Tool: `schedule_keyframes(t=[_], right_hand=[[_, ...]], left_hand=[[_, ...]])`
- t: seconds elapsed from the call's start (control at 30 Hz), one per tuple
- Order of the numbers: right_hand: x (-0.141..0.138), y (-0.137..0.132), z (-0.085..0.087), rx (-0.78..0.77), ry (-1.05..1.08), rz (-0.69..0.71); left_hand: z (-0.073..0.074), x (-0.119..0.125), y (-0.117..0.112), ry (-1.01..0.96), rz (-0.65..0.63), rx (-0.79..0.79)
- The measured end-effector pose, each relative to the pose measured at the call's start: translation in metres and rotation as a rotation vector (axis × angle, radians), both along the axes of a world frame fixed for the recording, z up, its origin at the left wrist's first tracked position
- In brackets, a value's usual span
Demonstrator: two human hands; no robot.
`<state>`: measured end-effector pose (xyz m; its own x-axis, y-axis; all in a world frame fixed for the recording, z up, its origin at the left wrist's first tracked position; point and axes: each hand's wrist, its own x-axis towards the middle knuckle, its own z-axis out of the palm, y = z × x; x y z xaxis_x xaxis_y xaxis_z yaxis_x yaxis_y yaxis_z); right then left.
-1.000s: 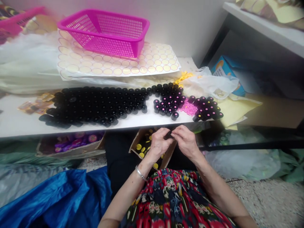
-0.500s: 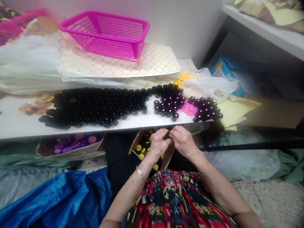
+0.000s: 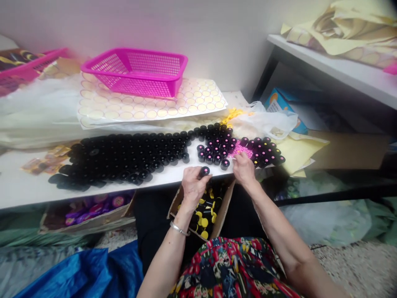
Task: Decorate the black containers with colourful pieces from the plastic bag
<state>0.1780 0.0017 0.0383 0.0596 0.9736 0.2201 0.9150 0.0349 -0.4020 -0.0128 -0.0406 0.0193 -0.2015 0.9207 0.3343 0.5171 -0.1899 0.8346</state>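
Note:
My left hand (image 3: 194, 185) is closed on a small black cylinder (image 3: 204, 171) with a pink dot in its top, held upright at the table's front edge. My right hand (image 3: 244, 169) is at the near side of a heap of tiny pink pieces (image 3: 240, 149). Its fingers are curled together at the heap; whatever they may hold is hidden. Left of the heap stand several black cylinders with pink centres (image 3: 217, 159). To its right are more black cylinders (image 3: 263, 151), some with yellow or pink centres. A large block of plain black cylinders (image 3: 130, 155) covers the table's left part.
Below the table edge, an open cardboard box (image 3: 228, 198) holds black and yellow pieces. A pink basket (image 3: 139, 76) rests on sticker sheets (image 3: 124, 109) at the back. A white plastic bag (image 3: 266, 123) and yellow paper (image 3: 299, 151) lie at right, under a shelf (image 3: 335, 68).
My hands have come apart from together below the table edge. The left now holds the black cylinder at the edge; the right has reached forward to the pink heap. The view has tilted up.

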Motion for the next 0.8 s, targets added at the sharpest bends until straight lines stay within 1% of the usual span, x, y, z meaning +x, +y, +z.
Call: schedule_keyframes(t=[0.07, 0.13, 0.27, 0.37, 0.47, 0.5, 0.57, 0.67, 0.73, 0.8], right_hand=[[-0.003, 0.006, -0.002, -0.060, -0.107, -0.010], [-0.008, 0.008, -0.002, -0.099, -0.162, -0.005], [-0.014, 0.006, -0.004, -0.097, -0.207, 0.022], [-0.014, 0.004, -0.006, -0.066, -0.156, 0.011], [-0.011, 0.002, -0.007, -0.025, -0.035, -0.030], [-0.010, 0.002, -0.007, -0.016, -0.003, -0.040], [-0.009, 0.001, -0.007, -0.016, 0.017, -0.047], [-0.011, 0.004, -0.005, -0.066, -0.044, -0.070], [-0.013, 0.007, -0.005, -0.119, -0.092, -0.093], [-0.015, 0.008, -0.004, -0.151, -0.126, -0.106]], left_hand=[[-0.003, -0.002, 0.006, 0.080, 0.044, 0.013], [-0.005, -0.003, 0.011, 0.116, 0.047, 0.007], [-0.005, -0.002, 0.016, 0.206, 0.049, 0.041], [-0.006, -0.005, 0.015, 0.230, 0.071, 0.087], [-0.008, -0.012, 0.011, 0.179, 0.075, 0.120], [-0.009, -0.014, 0.010, 0.161, 0.100, 0.128], [-0.009, -0.020, 0.010, 0.134, 0.196, 0.133], [-0.006, -0.026, 0.015, 0.155, 0.331, 0.117], [-0.005, -0.029, 0.020, 0.209, 0.361, 0.087], [-0.004, -0.029, 0.026, 0.253, 0.360, 0.034]])
